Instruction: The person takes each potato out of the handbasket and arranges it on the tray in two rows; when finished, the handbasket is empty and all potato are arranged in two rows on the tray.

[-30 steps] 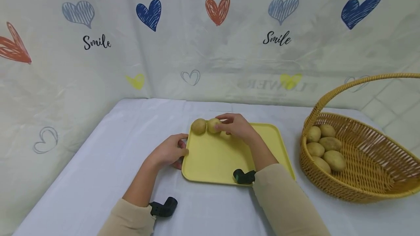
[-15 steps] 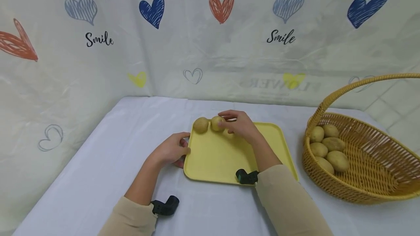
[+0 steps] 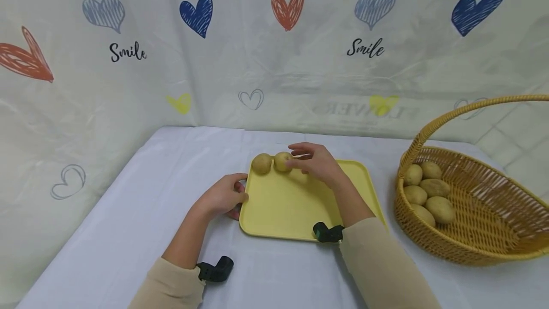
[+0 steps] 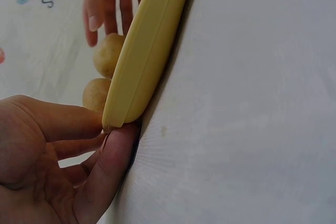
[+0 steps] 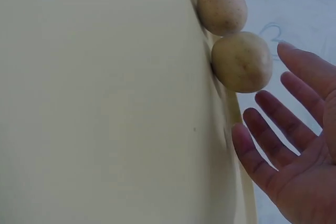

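Two potatoes lie side by side along the far left edge of a yellow tray point(image 3: 287, 204): one in the corner point(image 3: 261, 163), the other potato point(image 3: 282, 161) just to its right. My left hand point(image 3: 223, 197) pinches the tray's left rim, with the thumb and a finger on either side of it in the left wrist view. Right of the second potato is my right hand point(image 3: 316, 163), its fingers spread and relaxed. The right wrist view shows a gap between those fingers point(image 5: 268, 156) and the potato point(image 5: 242, 62), and nothing in the palm.
A wicker basket point(image 3: 484, 252) with a tall arched handle stands to the right of the tray. Several potatoes point(image 3: 439, 210) sit in its left end. A white cloth point(image 3: 141, 223) covers the table, and a heart-printed curtain point(image 3: 266, 61) hangs behind.
My right hand has let go of the second potato and drawn slightly to the right, its fingers loosening. The left hand keeps its hold on the tray. The head view has shifted slightly.
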{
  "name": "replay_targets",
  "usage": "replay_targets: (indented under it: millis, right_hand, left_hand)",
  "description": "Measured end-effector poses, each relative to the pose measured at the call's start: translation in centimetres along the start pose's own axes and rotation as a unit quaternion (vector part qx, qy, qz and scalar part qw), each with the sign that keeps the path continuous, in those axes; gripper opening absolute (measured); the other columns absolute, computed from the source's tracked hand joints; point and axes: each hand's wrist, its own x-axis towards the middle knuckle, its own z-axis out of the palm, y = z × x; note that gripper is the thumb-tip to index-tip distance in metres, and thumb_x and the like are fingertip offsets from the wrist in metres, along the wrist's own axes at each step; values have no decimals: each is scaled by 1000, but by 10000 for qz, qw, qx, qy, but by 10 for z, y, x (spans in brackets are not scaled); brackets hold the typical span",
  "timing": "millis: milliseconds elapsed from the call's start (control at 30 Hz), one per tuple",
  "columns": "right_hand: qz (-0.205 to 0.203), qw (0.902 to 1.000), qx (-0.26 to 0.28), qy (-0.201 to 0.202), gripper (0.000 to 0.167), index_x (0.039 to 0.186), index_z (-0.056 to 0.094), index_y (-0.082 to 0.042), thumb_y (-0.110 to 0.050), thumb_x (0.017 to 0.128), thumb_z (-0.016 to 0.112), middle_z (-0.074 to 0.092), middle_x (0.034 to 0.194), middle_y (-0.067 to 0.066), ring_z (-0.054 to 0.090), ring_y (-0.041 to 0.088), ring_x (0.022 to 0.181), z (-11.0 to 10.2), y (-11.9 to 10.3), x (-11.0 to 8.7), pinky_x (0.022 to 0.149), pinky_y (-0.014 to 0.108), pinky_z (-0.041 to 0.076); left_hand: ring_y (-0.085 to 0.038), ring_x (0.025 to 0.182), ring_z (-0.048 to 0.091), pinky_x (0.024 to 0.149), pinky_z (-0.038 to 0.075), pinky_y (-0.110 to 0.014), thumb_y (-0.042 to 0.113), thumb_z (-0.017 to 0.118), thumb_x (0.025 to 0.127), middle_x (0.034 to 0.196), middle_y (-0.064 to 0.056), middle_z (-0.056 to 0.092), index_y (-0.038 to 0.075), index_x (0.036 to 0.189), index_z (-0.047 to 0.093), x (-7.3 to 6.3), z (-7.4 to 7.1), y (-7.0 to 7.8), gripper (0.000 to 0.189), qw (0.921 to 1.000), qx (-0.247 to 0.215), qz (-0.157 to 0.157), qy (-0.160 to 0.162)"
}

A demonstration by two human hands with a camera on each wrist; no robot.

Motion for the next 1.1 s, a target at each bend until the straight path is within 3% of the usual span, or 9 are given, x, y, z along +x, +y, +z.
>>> replay_targets:
  millis: [600, 867, 1100]
  right_hand:
    - [-100, 9990, -431, 12, 55, 145, 60, -17, -28, 94, 77, 59, 149, 11, 59, 29, 135, -22, -8, -27, 112, 51, 48]
    - [-340, 9979, -510, -204, 52, 143, 62, -15, -29, 95, 75, 60, 147, 12, 62, 30, 132, -31, -11, -37, 109, 49, 52]
    - [-340, 9966, -692, -281, 53, 143, 62, -19, -35, 95, 75, 61, 146, 10, 62, 29, 132, -41, -11, -49, 112, 54, 47]
  left_hand:
    - [-20, 76, 59, 59, 63, -34, 3, 60, 98, 108, -11, 51, 9, 156, 43, -1, 0, -1, 61, 10000, -40, 29, -35]
    - [-20, 74, 59, 59, 63, -35, 1, 59, 97, 106, -12, 51, 7, 156, 43, -1, 0, -2, 61, 9998, -91, 144, -69]
    - [-20, 75, 59, 59, 63, -34, 2, 59, 97, 108, -12, 51, 7, 156, 42, -1, -1, -2, 61, 9999, -97, 112, -76]
